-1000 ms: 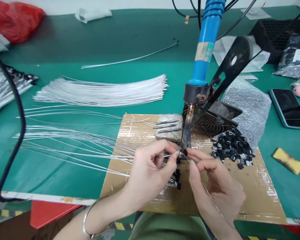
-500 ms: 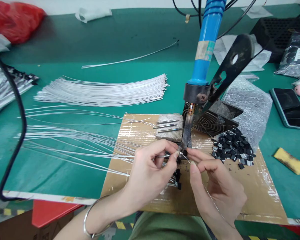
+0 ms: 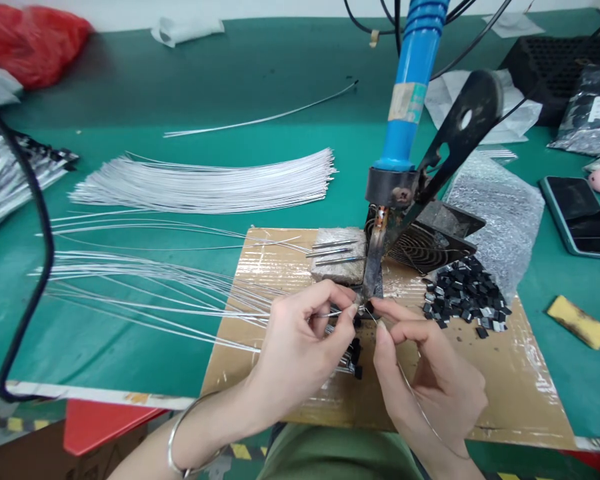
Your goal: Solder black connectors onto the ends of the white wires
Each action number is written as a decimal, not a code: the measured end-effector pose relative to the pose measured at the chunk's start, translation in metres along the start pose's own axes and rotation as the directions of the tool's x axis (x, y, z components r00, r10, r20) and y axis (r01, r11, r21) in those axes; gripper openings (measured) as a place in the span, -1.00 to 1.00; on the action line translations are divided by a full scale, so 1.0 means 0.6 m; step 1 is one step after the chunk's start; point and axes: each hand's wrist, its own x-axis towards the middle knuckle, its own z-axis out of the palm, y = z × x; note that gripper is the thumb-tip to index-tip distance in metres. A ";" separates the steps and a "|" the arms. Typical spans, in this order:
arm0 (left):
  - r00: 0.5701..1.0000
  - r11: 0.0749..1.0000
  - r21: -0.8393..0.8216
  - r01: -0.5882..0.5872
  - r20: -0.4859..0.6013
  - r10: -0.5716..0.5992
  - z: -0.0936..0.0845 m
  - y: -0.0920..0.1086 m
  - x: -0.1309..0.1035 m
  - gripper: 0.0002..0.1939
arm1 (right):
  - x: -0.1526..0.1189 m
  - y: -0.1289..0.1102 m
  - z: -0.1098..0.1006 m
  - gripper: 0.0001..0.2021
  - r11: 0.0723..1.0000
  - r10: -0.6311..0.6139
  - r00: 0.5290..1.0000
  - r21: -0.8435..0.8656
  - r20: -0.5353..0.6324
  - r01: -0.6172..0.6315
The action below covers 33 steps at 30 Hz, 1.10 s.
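Note:
At the tip of a blue-handled soldering iron, both hands meet over the cardboard. My left hand pinches a thin white wire between thumb and fingertips, its end close under the iron. Between the thumb and fingers of my right hand runs a strand of solder wire, which reaches the tip and trails back over the wrist. The joint itself is small and partly hidden by fingers. Below my left hand lie several wires with black ends.
A heap of small black pieces lies on the cardboard. A fan stands behind the iron, beside a block holding thin metal rods. A white wire bundle, a phone and a yellow sponge lie around.
My right hand has shifted slightly left with the solder wire, nearer the iron tip. My left hand stays almost still, keeping its pinch on the white wire.

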 end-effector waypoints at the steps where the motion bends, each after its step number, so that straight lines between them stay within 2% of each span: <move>1: 1.000 1.000 0.002 0.003 -0.003 -0.003 0.000 0.000 0.000 -0.85 | 0.000 -0.001 0.000 -0.85 1.000 -0.003 1.000 -0.003 -0.003 0.003; 8: 1.000 0.999 -0.033 0.016 -0.014 -0.017 0.001 0.005 0.004 -0.86 | 0.001 -0.001 0.002 -0.85 0.999 -0.025 1.000 -0.035 -0.013 0.025; 20: 1.000 0.999 -0.052 0.015 -0.003 -0.015 0.000 0.007 0.003 -0.85 | 0.001 0.004 0.003 -0.85 0.987 -0.137 0.990 -0.086 -0.025 0.134; 33: 1.000 0.997 -0.083 0.010 -0.001 -0.010 0.001 0.009 0.004 -0.86 | 0.002 0.004 0.005 -0.83 0.983 -0.155 0.987 -0.106 -0.031 0.151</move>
